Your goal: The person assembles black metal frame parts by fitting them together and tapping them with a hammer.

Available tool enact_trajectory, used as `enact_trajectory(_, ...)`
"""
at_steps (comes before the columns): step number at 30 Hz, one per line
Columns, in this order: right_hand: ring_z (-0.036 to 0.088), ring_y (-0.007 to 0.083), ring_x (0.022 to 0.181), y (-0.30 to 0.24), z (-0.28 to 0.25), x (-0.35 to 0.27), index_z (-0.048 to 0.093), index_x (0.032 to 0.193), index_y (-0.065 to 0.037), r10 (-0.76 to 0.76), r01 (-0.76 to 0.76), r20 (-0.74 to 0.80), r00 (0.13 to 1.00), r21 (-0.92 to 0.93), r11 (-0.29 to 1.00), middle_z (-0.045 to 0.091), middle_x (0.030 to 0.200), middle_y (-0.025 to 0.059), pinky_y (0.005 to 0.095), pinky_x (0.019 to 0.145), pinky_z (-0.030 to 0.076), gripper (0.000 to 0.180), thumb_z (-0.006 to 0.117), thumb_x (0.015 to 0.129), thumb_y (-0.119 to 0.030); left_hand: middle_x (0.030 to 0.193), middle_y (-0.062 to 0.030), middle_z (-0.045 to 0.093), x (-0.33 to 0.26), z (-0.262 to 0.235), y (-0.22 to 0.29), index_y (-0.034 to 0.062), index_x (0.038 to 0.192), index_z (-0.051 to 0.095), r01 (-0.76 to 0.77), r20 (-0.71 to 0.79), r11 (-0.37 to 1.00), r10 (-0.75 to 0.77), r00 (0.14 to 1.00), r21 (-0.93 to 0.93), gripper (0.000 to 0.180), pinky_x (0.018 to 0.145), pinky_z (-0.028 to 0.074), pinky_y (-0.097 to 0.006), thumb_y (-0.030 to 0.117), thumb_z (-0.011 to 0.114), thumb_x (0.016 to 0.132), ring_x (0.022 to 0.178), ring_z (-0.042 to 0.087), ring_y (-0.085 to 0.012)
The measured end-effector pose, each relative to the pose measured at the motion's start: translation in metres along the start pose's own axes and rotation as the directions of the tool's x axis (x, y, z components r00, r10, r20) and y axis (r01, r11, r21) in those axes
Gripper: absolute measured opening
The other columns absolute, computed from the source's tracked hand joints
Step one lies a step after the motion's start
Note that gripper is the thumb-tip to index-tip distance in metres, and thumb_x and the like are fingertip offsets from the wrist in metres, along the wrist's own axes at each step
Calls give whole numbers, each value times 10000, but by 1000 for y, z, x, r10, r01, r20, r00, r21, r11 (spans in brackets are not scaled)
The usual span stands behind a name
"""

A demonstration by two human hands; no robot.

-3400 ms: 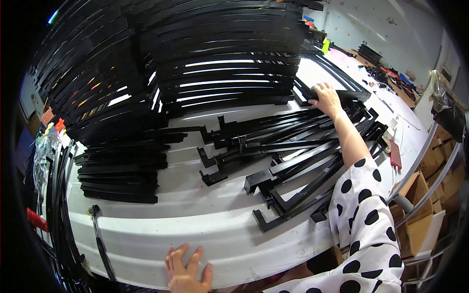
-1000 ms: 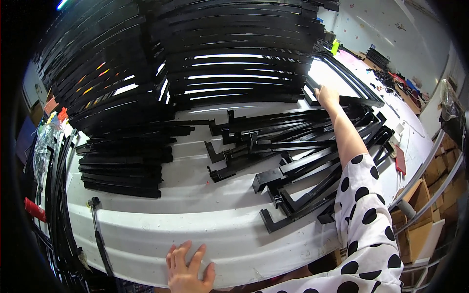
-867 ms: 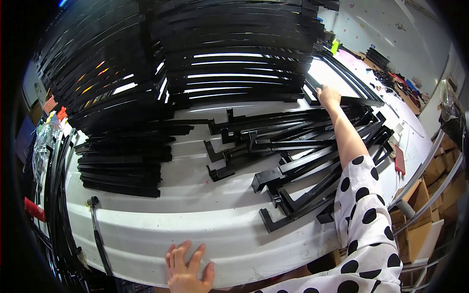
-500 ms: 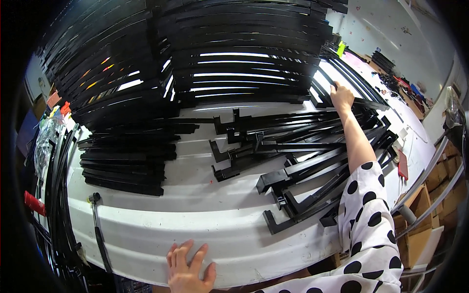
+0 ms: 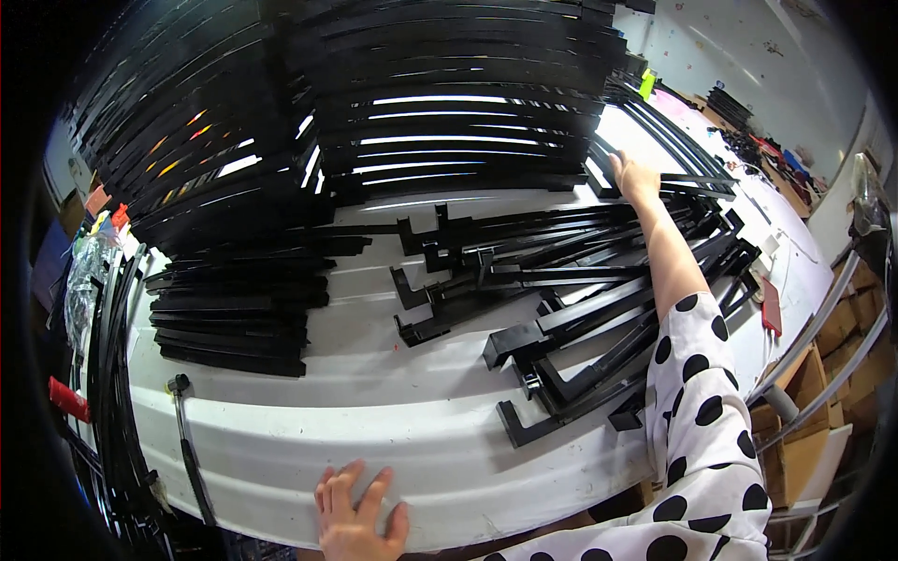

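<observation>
My right hand (image 5: pixel 637 179) reaches to the far right of the white table (image 5: pixel 374 369), over the edge of the black strips. Its fingers are curled and partly turned away, so what they grip cannot be made out. Close beside it lies a black strip (image 5: pixel 697 179). Below the forearm spreads a loose pile of long black channel pieces with hooked, L-shaped ends (image 5: pixel 561 278). Near the front edge my left hand (image 5: pixel 360 514) rests on the table, fingers spread, holding nothing.
Tall stacks of black strips (image 5: pixel 449 84) rise at the back. A shorter stack (image 5: pixel 229 323) lies at the left, near a ratchet-like tool (image 5: pixel 185 439). Long dark strips (image 5: pixel 112 374) hang over the left edge. A red flat object (image 5: pixel 770 309) and metal tubing (image 5: pixel 823 351) are at right.
My right hand has shifted slightly left at the far strips. The left hand stays on the table, and the whole view has moved a little.
</observation>
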State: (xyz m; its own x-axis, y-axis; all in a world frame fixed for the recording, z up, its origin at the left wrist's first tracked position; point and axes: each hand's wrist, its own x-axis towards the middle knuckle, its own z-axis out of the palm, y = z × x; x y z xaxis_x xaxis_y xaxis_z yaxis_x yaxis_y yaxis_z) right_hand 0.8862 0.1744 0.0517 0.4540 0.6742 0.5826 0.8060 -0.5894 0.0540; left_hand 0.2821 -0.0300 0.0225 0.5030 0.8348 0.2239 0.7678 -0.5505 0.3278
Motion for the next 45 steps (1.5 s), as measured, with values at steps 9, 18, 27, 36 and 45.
enact_trajectory(9,565,346,1028,12,-42,-18,574,1184,-64,-27,51,-104,994,239,970,572,1148,170,432,886,447,427,567,872,-355,1193,-193,464,5,-2,6,66,1094,620,-27,-8,1000,27,1000,-11,429,1012,342,-513,126,673,673,1133,440,-409)
enact_trajectory(18,547,268,1077,-61,-212,-225,610,1143,-88,-666,281,158,729,818,502,601,1145,105,379,942,440,288,617,858,-130,1216,-204,448,-8,5,-3,64,1146,599,-71,21,997,71,997,24,408,992,353,-484,179,658,760,1146,430,-407)
enact_trajectory(27,571,240,853,-118,-391,-359,619,928,12,-516,-429,-338,787,301,-851,627,946,100,362,758,454,109,605,857,-70,1250,-168,478,-11,8,-5,119,1189,592,-36,-116,999,34,993,-20,398,987,373,-447,122,620,792,1158,452,-368)
enact_trajectory(36,563,172,786,-140,-465,-442,589,895,41,-426,-404,-378,822,142,-904,586,908,116,265,768,438,379,730,758,-283,1239,-130,503,-12,13,-4,132,1179,600,-44,-146,999,42,988,-10,350,966,410,-417,184,608,834,1153,479,-327)
enact_trajectory(45,541,133,770,-153,-500,-476,544,932,34,-603,-636,-207,770,-184,-749,537,879,84,197,653,438,436,832,623,-78,1196,-128,518,-27,13,-19,121,1143,621,-112,-208,993,105,972,-25,322,926,440,-414,249,582,850,1111,499,-321)
